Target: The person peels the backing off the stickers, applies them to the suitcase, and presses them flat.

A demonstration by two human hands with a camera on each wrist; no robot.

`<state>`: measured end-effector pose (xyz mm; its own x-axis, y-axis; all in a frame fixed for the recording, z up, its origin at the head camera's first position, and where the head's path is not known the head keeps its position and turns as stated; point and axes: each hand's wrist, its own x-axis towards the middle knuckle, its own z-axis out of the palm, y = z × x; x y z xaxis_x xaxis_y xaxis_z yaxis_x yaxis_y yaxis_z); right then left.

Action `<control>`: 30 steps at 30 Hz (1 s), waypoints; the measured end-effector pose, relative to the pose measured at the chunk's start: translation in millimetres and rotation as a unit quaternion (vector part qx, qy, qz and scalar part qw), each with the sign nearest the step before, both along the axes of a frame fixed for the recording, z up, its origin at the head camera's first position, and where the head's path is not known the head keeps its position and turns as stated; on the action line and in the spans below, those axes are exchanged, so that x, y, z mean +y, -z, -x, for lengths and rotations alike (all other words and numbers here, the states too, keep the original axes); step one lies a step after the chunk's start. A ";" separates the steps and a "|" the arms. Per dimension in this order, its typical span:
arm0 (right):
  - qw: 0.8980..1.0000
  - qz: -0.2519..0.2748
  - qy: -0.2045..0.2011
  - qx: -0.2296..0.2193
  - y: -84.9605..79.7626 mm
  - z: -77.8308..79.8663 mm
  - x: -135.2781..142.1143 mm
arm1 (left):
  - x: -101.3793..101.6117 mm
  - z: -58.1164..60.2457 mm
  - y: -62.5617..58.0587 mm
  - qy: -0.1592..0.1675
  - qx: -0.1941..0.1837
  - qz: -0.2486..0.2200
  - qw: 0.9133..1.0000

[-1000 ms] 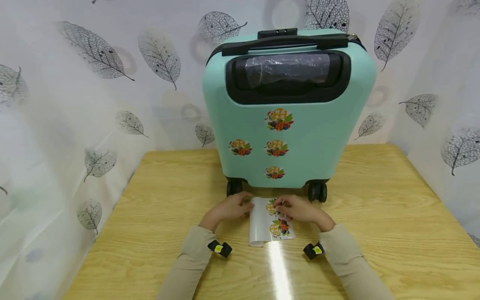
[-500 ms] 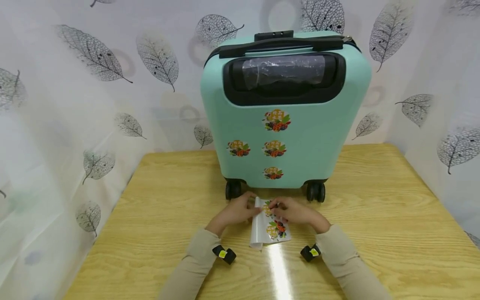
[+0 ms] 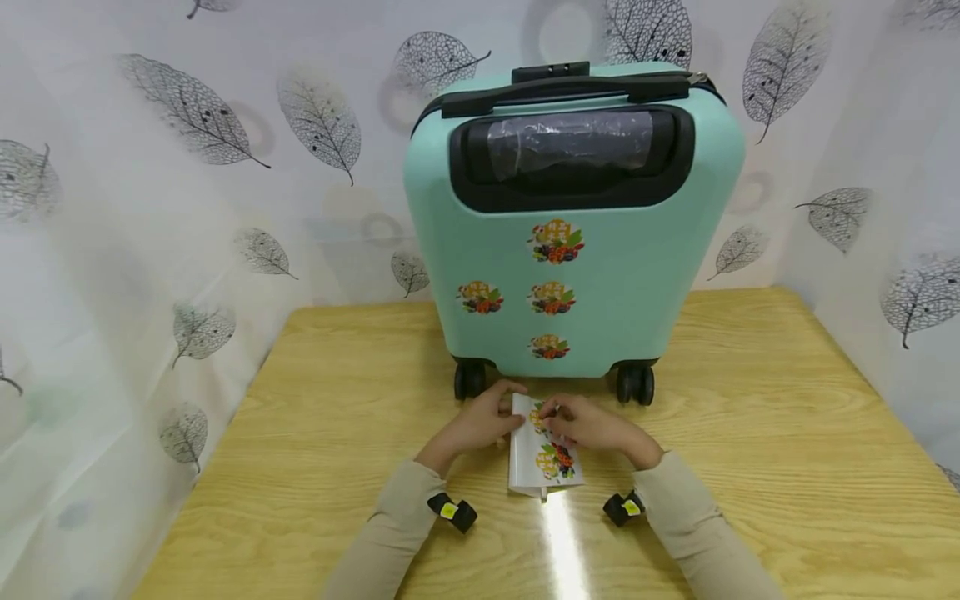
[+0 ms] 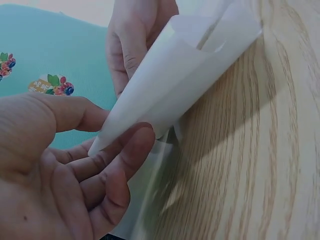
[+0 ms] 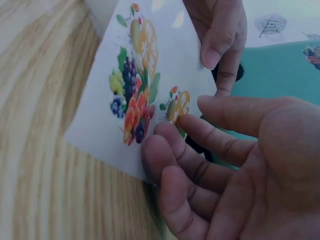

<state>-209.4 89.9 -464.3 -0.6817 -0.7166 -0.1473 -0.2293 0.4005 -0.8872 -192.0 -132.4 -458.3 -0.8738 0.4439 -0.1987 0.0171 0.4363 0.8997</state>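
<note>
A white sticker sheet (image 3: 525,467) with colourful fruit stickers is held over the table, its left part curled backward. My left hand (image 3: 476,423) pinches the curled side between thumb and fingers; in the left wrist view the sheet's plain back (image 4: 165,80) bends into a loose roll. At the sheet's other side, my right hand (image 3: 592,427) has thumb and index finger at the edge of the upper fruit sticker (image 5: 177,107), with other fingers curled against the sheet's border. The lower fruit sticker (image 5: 132,95) lies flat on the sheet.
A mint-green suitcase (image 3: 622,283) stands upright just behind the hands, several fruit stickers on its front. Its black wheels (image 3: 636,383) rest on the wooden table (image 3: 352,433). A leaf-patterned cloth (image 3: 300,67) surrounds the table at the back and sides.
My left hand has moved right and slightly inward, curling the sheet more tightly so that it looks narrower. My right hand stays at the upper sticker, having shifted slightly left.
</note>
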 end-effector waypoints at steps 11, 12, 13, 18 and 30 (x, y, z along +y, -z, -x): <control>1.000 0.016 0.003 0.024 -2.0 -5.1 -3.5 | 4.1 -1.6 -2.1 -0.017 -0.014 -0.019 1.000; 1.000 0.018 0.003 0.022 -1.7 -5.4 -3.7 | 4.4 -1.8 -1.8 -0.021 -0.017 -0.020 0.999; 1.000 0.018 0.007 0.018 -1.7 -5.7 -3.9 | 4.8 -2.0 -1.8 -0.024 -0.019 -0.022 0.999; 0.999 0.028 0.016 0.007 0.4 -5.7 -3.6 | 6.9 -2.3 -1.3 -0.030 -0.028 -0.034 0.999; 0.999 0.020 0.038 0.006 1.3 -7.0 -5.5 | 9.8 -4.9 -3.0 -0.030 -0.026 -0.059 0.997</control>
<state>-202.4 84.4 -465.6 -0.7360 -0.6678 -0.1111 -0.2102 0.3815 -0.9002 -187.1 -122.6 -455.3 -0.8891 0.4141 -0.1948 -0.0546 0.3265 0.9436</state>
